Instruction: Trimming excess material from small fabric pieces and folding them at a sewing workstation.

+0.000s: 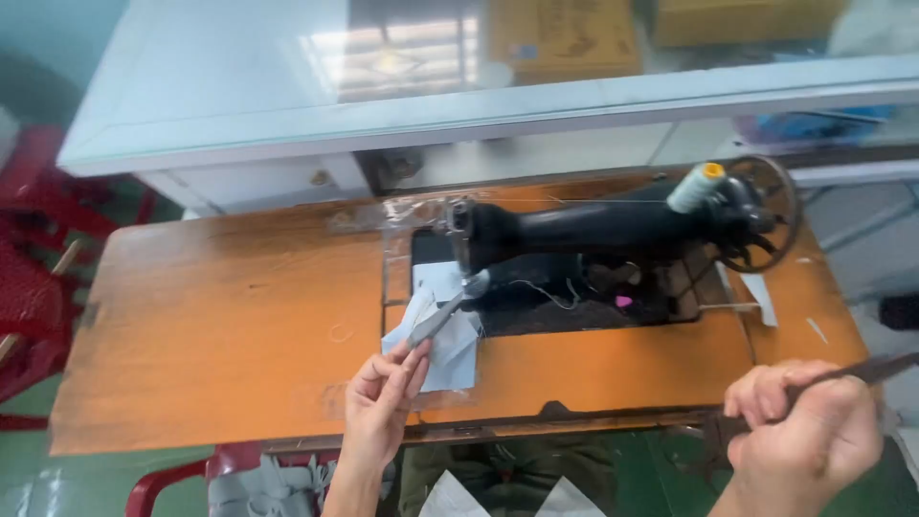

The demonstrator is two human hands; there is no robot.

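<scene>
A white glass-topped counter (287, 115) fills the top of the view, with a yellowish box (563, 36) seen through its glass. In front of it stands a worn orange-brown wooden sewing table (220, 325), by far the broadest thing near the hands. Set into the right half of its top is a black sewing machine (593, 230), its arm running left to right, with a spoked handwheel (761, 213) at the right end and a pale spool of thread (694, 187) with an orange tip standing on top beside the wheel. Red plastic furniture (33, 258) shows at the left edge. Under the needle end of the machine lies a stack of pale grey-white fabric pieces (445, 335), spreading toward the table's front edge. The right hand (804, 436), low at the right and off the table's front corner, is closed in a fist around the dark handle of a pair of scissors (866, 369) that point to the right edge of the view. The left hand (383, 397) reaches up from below, thumb and fingers pinching the near end of a narrow grey fabric strip (436, 324); the strip runs slanting up over the pale pieces to the presser foot, where its far end lies.
</scene>
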